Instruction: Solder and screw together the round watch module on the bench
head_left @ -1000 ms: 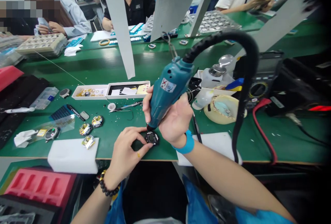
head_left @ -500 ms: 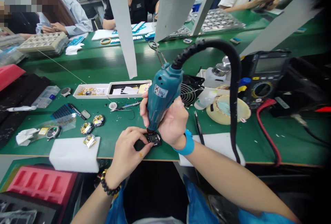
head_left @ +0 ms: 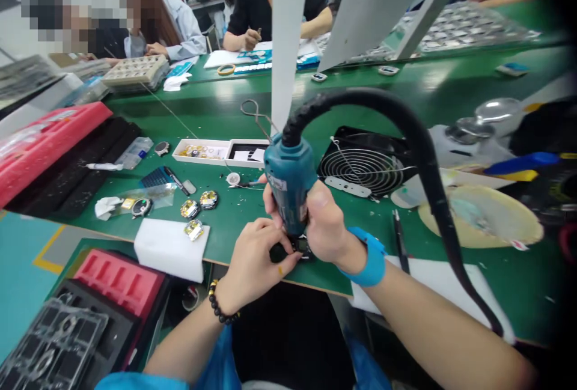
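Note:
My right hand (head_left: 328, 222) is wrapped round a blue-green electric screwdriver (head_left: 288, 182), which stands nearly upright, tip down, with a thick black cable and a wire hanger loop on top. Under its tip lies a small black watch case (head_left: 304, 248) at the bench's front edge; the exact contact point is hidden. Thumb and fingers of my left hand (head_left: 255, 252) pinch the near-left side of that case. Left of my hands are round watch modules (head_left: 208, 199) with yellow and silver tops, one of them on a white foam sheet (head_left: 169, 249).
Behind the modules stands a white parts box (head_left: 201, 151). A black fan (head_left: 360, 167), a yellowish round dish (head_left: 482, 216) and tweezers (head_left: 399, 237) are to the right. Red and black foam trays (head_left: 121, 282) sit lower left. Across the bench, people (head_left: 252, 11) sit working.
My view has swung left, so the bench appears shifted rightward. The screwdriver looks more upright, still over the watch case. Both hands keep their holds.

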`<state>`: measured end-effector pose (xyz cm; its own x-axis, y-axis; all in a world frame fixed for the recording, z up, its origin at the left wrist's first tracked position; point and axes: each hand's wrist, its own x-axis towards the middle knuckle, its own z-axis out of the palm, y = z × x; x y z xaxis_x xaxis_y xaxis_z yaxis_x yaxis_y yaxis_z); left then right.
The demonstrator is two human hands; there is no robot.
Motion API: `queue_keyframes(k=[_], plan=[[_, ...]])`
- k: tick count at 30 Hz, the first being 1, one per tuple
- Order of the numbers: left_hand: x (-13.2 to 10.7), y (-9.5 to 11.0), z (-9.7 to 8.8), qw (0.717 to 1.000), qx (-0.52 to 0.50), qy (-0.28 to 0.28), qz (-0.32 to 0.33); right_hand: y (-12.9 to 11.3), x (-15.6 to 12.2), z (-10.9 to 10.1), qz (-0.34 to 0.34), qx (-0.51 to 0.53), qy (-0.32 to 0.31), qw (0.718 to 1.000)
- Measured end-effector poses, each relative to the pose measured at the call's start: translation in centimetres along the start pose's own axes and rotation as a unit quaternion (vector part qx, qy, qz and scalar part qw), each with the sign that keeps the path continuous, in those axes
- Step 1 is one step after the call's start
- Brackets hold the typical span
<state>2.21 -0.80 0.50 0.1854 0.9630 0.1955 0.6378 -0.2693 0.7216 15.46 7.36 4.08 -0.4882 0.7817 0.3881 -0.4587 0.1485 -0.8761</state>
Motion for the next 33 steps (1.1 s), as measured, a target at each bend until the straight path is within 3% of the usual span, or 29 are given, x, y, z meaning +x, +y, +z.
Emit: queue_keyframes(k=[12, 19, 26, 33], plan=[[-0.1, -0.6, 0.2, 1.000, -0.004, -0.007, 0.017, 0.9, -0.2, 0.3, 0.007, -0.018, 0.014, 1.000], [-0.2, -0.7, 0.3, 0.999, -0.032, -0.004, -0.004, -1.4, 0.5, 1.1, -0.007, 0.014, 0.094, 0.995], [-0.1, -0.2, 0.2, 0.998, -0.061, 0.007, -0.002, -3.8, 0.4, -0.8, -0.060, 0.042, 0.193, 0.978], [0.0, 0.1, 0.4, 0.995, -0.085, 0.043, -0.008, -3.5, 0.8, -0.8, -0.060, 0.100, 0.247, 0.962]])
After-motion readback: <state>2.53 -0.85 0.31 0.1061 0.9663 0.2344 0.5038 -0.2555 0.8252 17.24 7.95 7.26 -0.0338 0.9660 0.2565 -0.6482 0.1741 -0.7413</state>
